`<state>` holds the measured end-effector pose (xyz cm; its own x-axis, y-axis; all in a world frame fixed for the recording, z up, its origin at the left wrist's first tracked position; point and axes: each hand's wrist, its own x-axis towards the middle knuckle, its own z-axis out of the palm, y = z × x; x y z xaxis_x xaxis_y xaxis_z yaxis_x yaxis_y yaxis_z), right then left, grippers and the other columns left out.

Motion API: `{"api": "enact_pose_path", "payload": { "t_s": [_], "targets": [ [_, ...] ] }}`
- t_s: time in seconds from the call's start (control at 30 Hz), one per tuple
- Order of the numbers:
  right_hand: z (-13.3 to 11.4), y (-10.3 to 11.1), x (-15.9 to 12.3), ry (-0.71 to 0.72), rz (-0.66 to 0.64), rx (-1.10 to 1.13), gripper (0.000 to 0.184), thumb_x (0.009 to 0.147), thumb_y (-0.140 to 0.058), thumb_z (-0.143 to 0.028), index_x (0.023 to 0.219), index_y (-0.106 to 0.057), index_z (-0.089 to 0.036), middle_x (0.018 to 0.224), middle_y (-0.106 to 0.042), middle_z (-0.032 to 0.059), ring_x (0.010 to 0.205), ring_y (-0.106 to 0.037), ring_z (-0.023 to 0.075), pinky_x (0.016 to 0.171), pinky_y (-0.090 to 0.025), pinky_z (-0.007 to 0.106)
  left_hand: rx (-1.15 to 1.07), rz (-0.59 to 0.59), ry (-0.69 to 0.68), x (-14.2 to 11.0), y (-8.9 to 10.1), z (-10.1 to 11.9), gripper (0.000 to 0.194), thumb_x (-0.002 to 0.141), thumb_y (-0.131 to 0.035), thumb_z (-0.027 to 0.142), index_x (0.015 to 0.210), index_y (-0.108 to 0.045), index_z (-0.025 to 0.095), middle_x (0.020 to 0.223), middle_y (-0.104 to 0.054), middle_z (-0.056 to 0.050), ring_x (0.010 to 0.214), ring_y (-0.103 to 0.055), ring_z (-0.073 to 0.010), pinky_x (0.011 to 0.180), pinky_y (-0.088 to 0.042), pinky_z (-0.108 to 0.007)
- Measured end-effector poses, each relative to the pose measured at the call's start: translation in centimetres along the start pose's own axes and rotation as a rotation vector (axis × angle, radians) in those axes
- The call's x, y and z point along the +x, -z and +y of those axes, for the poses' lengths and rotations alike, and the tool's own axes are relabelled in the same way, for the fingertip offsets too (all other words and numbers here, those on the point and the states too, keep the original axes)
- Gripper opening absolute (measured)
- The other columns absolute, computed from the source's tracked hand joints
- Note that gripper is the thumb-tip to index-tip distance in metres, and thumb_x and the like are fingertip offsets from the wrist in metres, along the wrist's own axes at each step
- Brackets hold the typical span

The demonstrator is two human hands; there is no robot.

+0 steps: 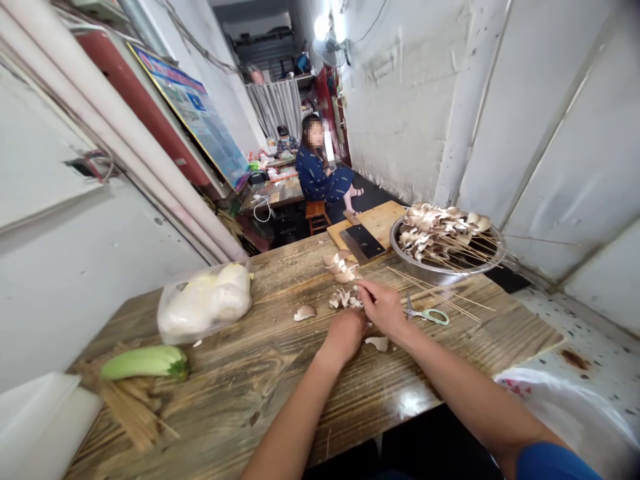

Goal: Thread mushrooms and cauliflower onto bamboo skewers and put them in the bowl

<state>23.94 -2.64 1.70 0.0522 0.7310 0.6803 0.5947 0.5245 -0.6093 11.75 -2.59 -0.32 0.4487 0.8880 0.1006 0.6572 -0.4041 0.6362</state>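
My right hand (383, 308) is closed in a pinch over the table, its fingertips beside an oyster mushroom cluster (341, 267). What it pinches is hidden or too small to name. Close to its left, my left hand (347, 333) is curled with its back toward me; its fingertips are mostly out of sight. Just beyond the left knuckles lies a second bunch of oyster mushrooms (345, 298). One loose mushroom piece (305, 313) rests to the left, and a pale mushroom piece (378, 343) lies below the right hand. Green-handled scissors (434, 317) are right of the hands.
A steel bowl (425, 272) holds skewered mushrooms (440, 227). Bamboo skewers (440, 293) lie before it. A cleaver (364, 241) sits on a cutting board (390, 217). Leftward are a bagged white bundle (205, 303), a green squash (143, 363) and more skewers (131, 413). A person (320, 167) sits beyond.
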Motion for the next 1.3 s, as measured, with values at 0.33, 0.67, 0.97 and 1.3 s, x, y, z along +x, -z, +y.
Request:
{"api": "enact_pose_path", "payload": {
  "t_s": [0.33,0.67,0.97,1.3],
  "targets": [
    [0.1,-0.5,-0.5,0.038,-0.003,-0.025,0.024,0.086,-0.045,-0.018,0.097,-0.066,-0.018,0.080,-0.072,0.0057,0.068,-0.066,0.0163,0.065,-0.051,0.025,-0.270,0.141,0.070,-2.5,5.7,-1.4,0.009,0.068,-0.057,0.026,0.074,-0.058,0.019,0.061,-0.059,-0.001,0.055,-0.052,-0.0125,0.057,-0.041,-0.024],
    [-0.2,-1.7,-2.6,0.221,-0.208,-0.041,0.023,0.087,-0.045,-0.017,0.101,-0.064,-0.018,0.089,-0.071,0.0083,0.075,-0.067,0.0169,0.069,-0.053,0.027,-1.352,0.696,0.295,-3.4,6.5,-7.2,0.029,0.057,-0.073,0.021,0.077,-0.052,0.017,0.073,-0.063,0.001,0.075,-0.062,-0.0112,0.076,-0.047,-0.026],
    [-0.1,-2.1,-3.6,0.277,-0.388,-0.057,0.025,0.087,-0.047,-0.018,0.106,-0.063,-0.022,0.089,-0.071,0.0071,0.073,-0.067,0.0168,0.066,-0.054,0.026,-1.520,0.822,0.411,-2.9,5.8,-8.7,0.021,0.062,-0.071,0.013,0.078,-0.058,0.016,0.074,-0.064,0.000,0.071,-0.062,-0.0086,0.075,-0.048,-0.022],
    [-0.4,-2.2,-3.4,0.228,-0.446,-0.135,0.023,0.089,-0.043,-0.018,0.096,-0.065,-0.021,0.078,-0.071,0.0051,0.067,-0.066,0.0145,0.062,-0.051,0.022,-1.281,0.919,0.539,-3.1,6.5,-8.8,0.018,0.064,-0.069,0.017,0.079,-0.060,0.015,0.072,-0.065,-0.002,0.063,-0.060,-0.0090,0.065,-0.048,-0.022]
  ]
}}
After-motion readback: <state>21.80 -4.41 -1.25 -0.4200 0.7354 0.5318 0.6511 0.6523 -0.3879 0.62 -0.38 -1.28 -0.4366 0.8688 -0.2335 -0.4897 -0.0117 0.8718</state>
